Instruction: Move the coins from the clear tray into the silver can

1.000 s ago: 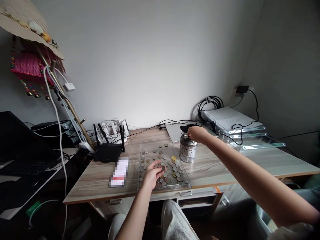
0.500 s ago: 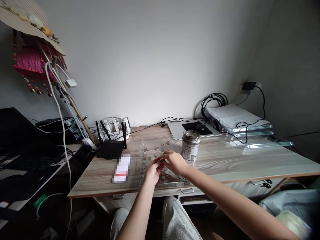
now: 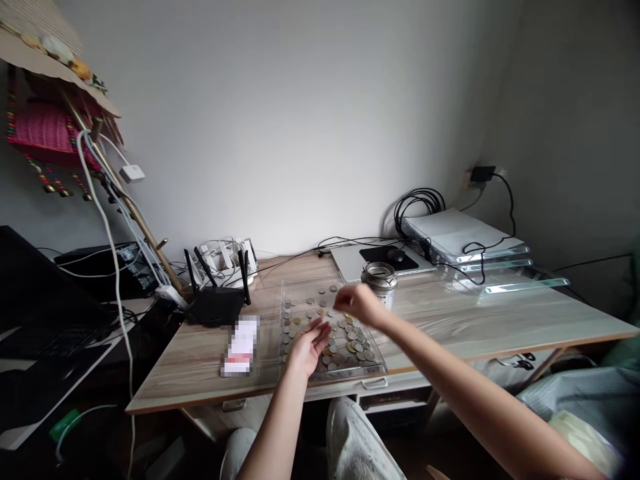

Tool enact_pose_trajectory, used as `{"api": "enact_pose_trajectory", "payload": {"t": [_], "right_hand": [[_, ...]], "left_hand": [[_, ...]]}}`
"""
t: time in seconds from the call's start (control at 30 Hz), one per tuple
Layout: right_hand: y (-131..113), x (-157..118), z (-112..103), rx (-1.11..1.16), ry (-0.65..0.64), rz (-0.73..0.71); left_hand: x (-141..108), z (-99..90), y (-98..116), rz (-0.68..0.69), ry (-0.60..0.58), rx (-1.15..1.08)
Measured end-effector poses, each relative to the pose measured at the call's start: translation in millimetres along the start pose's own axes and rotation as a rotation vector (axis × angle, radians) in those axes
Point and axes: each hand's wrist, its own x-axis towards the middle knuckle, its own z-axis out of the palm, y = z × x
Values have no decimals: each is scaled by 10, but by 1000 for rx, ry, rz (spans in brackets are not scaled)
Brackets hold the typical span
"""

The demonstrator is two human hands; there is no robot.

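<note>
A shallow clear plastic tray (image 3: 281, 293) lies on the desk with many loose silver and gold-coloured coins (image 3: 351, 336) in it. Over its near left part, my left hand (image 3: 307, 347) is held palm up, fingers loosely bent and apart; no coin can be made out in it. My right hand (image 3: 365, 304) is raised above the tray's right side, its fingers pinched together and pointing down. What they hold, if anything, is hidden. Just behind that hand stands a metal can (image 3: 381, 275), upright, its lower part partly covered by the hand.
Left of the tray lie a blurred-out phone-like rectangle (image 3: 241, 347) and a black router (image 3: 216, 304) with antennas. A silver panel with a black mouse (image 3: 396, 255) sits at the back. Stacked clear trays (image 3: 500, 267) and cables occupy the right side of the desk (image 3: 450, 327).
My right hand has parted from my left, moving up and right towards the can. My left hand stays over the tray, with its palm now more exposed. The view has shifted slightly.
</note>
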Motion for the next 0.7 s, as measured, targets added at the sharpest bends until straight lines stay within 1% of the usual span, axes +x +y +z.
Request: {"api": "enact_pose_trajectory", "payload": {"t": [0.07, 0.1, 0.17, 0.2, 0.27, 0.37, 0.47, 0.5, 0.53, 0.6, 0.63, 0.67, 0.7], "right_hand": [[190, 124, -359, 14, 164, 69], [306, 179, -523, -17, 209, 102], [543, 253, -767, -105, 180, 160], [649, 272, -839, -154, 139, 173], [812, 285, -900, -233, 57, 174], [916, 289, -900, -283, -24, 156], [865, 292, -898, -321, -87, 160], [810, 283, -883, -349, -62, 163], [736, 264, -849, -380, -3, 161], [533, 188, -695, -409, 141, 124], [414, 131, -570, -399, 185, 76], [291, 67, -419, -369, 175, 20], [173, -2, -249, -337, 66, -74]], "left_hand": [[-9, -15, 10, 12, 7, 9], [-12, -20, 14, 17, 13, 12], [-18, -23, 18, 15, 16, 3], [-20, -20, 20, 6, 15, -5], [-22, -11, 25, -21, 13, -13], [-20, 0, 34, -51, 12, -7], [-17, -8, 47, -61, -5, -21], [-18, -14, 52, -66, -15, -35], [-21, -19, 57, -74, -26, -51], [-29, -27, 66, -94, -45, -84], [-35, -28, 70, -100, -54, -100], [-41, -27, 73, -104, -64, -114], [-47, -25, 75, -105, -78, -127]]}}
